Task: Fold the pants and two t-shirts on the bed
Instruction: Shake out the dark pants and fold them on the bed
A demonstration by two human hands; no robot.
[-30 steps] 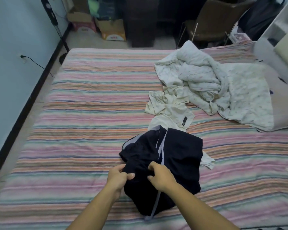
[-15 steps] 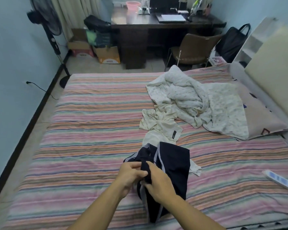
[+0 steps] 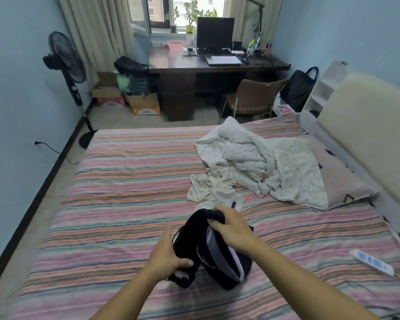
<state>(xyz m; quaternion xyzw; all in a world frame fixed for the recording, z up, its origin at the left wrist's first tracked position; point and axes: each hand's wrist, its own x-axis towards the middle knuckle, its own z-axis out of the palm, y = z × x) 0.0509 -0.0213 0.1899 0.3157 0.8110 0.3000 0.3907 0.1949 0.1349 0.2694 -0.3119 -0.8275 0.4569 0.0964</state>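
Holding item one: dark pants [image 3: 219, 255] with pale side stripes, bunched and lifted slightly over the near middle of the bed [image 3: 125, 185], which is covered in a pink, green and orange striped sheet.

Left hand [image 3: 165, 257]: thumb pressed across the lower left of the bundle, the other fingers straight along its left side; it grips the cloth between thumb and palm.

Right hand [image 3: 232, 227]: fingers [image 3: 214, 224] curled over the top edge of the pants, pinching a fold of dark cloth.

Item two: cream t-shirt [image 3: 214, 190], crumpled, lying just beyond the pants toward the middle of the bed; a small dark tag shows at its near edge. Whether a second t-shirt lies with it cannot be told.

Item three: white speckled blanket [image 3: 259, 162], heaped toward the far right corner of the bed, touching the t-shirt and spread partly over a pinkish pillow [image 3: 346, 183] at the right edge.

Item four: white power strip [image 3: 371, 262], flat near the near right corner of the bed, well apart from the pants.

Beyond the far edge of the bed: brown chair [image 3: 252, 98], dark desk [image 3: 217, 65] carrying a monitor [image 3: 215, 33] and a pink basin [image 3: 176, 45], cardboard boxes [image 3: 146, 105] on the floor, standing fan [image 3: 66, 61] by the left wall, black bag [image 3: 300, 86] at the right.
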